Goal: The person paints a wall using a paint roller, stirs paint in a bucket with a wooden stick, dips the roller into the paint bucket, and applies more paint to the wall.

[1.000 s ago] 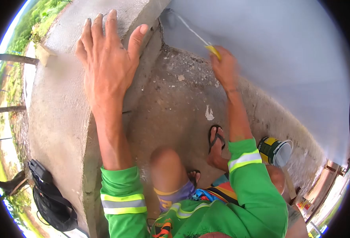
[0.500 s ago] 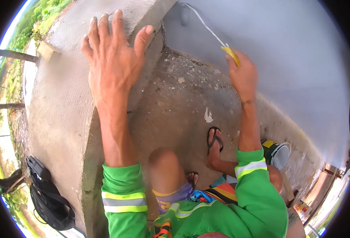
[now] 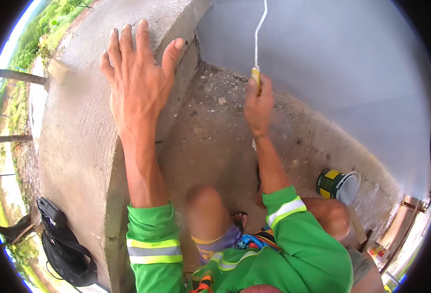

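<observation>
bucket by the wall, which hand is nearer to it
Right: the right hand is up and left of the bucket in view; the left hand is farther left, over the concrete ledge.

Left hand: palm down, 4 fingers and thumb spread, forearm extended; right hand: fingers curled closed, forearm angled.

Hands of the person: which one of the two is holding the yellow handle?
The right hand: its fingers are closed around the yellow handle of a thin, pale rod. The left hand is spread flat over the concrete ledge.
</observation>
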### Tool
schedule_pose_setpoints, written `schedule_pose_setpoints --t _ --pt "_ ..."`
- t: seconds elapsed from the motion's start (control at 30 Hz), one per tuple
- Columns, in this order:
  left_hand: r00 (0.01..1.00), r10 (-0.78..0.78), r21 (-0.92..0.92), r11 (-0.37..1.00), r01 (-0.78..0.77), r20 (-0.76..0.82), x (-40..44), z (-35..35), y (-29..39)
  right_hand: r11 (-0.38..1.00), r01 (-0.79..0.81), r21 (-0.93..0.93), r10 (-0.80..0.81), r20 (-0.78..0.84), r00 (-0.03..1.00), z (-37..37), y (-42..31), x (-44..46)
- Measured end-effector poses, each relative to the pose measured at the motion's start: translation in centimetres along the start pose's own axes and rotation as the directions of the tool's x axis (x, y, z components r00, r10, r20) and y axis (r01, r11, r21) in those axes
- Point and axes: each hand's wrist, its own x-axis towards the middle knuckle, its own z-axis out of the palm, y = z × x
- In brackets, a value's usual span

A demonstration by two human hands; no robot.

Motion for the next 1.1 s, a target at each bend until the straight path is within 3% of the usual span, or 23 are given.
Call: schedule_pose_setpoints --t 0.1,0.2,0.3,0.4,0.5,0.6,0.67,0.8,0.9,1.0,1.1 --pt "0.996 0.070 -0.013 0.997 -0.071 -0.056 -0.1 -0.2 -0.1 0.984 0.139 0.116 -0.124 -0.126 0.984 7.9 3.9 0.0" --pt "0.994 0.092 0.025 0.996 -0.091 -0.060 0.0 0.0 -0.2 0.992 -0.055 0.115 0.064 -0.075 0.995 11.2 6.8 -2.5" --pt "0.991 0.112 0.031 0.993 -0.110 -0.066 0.1 -0.2 -0.1 0.992 -0.111 -0.068 0.100 -0.147 0.984 14.0 12.3 -5.4" --pt "0.995 0.095 0.047 0.994 -0.094 -0.032 0.3 0.1 -0.4 0.983 -0.168 0.079 0.183 -0.242 0.953 16.3 15.2 -7.4" --pt "0.995 0.100 0.052 0.994 -0.100 0.002 0.2 0.2 -0.8 0.932 -0.355 0.076 0.363 -0.187 0.913 17.6 18.9 -8.6" --pt "0.993 0.118 0.070 0.991 -0.117 -0.015 0.2 -0.1 -0.4 0.966 -0.253 0.048 0.255 -0.332 0.908 17.2 19.8 -9.5" --pt "0.992 0.123 0.078 0.990 -0.120 -0.031 0.3 -0.3 -0.1 0.952 -0.294 0.087 0.307 -0.316 0.898 16.1 21.2 -10.3" --pt "0.992 0.120 0.073 0.990 -0.118 -0.031 0.1 -0.1 -0.2 0.949 -0.312 0.040 0.311 -0.275 0.910 13.9 21.7 -9.4" --pt "0.995 0.098 0.032 0.995 -0.098 -0.015 0.1 -0.3 0.1 0.862 -0.425 0.276 0.472 -0.132 0.871 12.6 20.1 -8.8" --pt "0.998 0.062 0.022 0.998 -0.063 0.014 0.1 -0.7 0.3 0.847 -0.374 0.377 0.443 -0.114 0.889 10.7 14.4 -7.8" --pt "0.998 0.049 0.045 0.998 -0.050 0.034 0.2 -0.8 0.5 0.936 -0.146 0.321 0.214 -0.189 0.958 9.9 11.0 -6.5"
